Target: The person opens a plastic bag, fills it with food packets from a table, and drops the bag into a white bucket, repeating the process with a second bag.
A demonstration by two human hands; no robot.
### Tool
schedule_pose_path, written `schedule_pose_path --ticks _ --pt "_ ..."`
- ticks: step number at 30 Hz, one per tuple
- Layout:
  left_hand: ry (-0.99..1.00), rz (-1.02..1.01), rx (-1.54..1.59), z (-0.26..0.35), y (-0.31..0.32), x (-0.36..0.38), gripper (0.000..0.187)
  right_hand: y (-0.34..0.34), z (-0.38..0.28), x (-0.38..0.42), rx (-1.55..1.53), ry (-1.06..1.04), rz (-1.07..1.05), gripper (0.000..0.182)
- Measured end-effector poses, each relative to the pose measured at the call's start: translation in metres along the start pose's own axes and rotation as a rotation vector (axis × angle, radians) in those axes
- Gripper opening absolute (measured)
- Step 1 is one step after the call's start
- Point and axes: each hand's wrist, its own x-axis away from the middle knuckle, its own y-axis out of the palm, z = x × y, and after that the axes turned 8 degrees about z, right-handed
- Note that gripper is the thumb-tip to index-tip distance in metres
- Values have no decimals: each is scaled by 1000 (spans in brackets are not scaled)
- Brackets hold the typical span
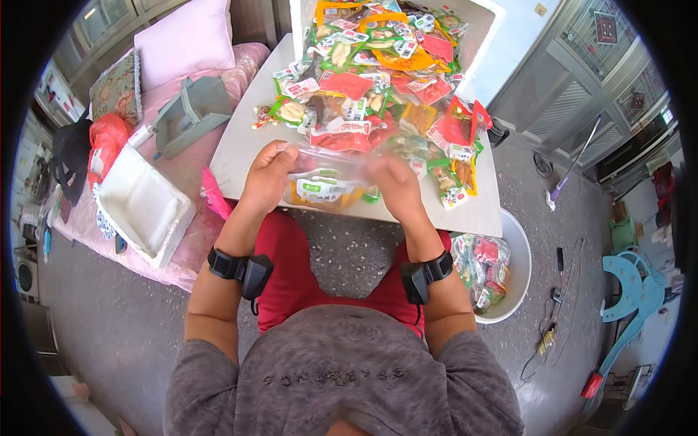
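A clear plastic bag (327,190) with a green and white label and yellowish contents hangs at the table's front edge. At its upper left corner, my left hand (270,168) pinches it between thumb and fingers. My right hand (392,180) is at the bag's right side, its fingers blurred by motion, so its hold cannot be made out. Beyond both hands, a large heap of small food packets (345,86) in red, green, orange and clear wrappers spreads over the white table (243,149).
A white foam box (480,45) lies behind the heap. Bagged packets fill a white bucket (518,280) below the table's right side. On the pink-covered bed at left are an empty foam box (145,207) and a grey-green container (193,116). Cables (556,320) lie on the right floor.
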Motion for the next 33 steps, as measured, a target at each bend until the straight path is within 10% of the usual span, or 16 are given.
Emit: schedule_pose_path --ticks 11,21,33 --pt "5 14 9 -22 16 21 13 -24 -4 32 -230 48 12 9" --pt "123 -427 -354 -25 62 60 14 -67 -33 86 322 -203 -290 11" --pt "-50 -613 -346 -77 88 50 14 -175 -45 159 560 60 -94 11"
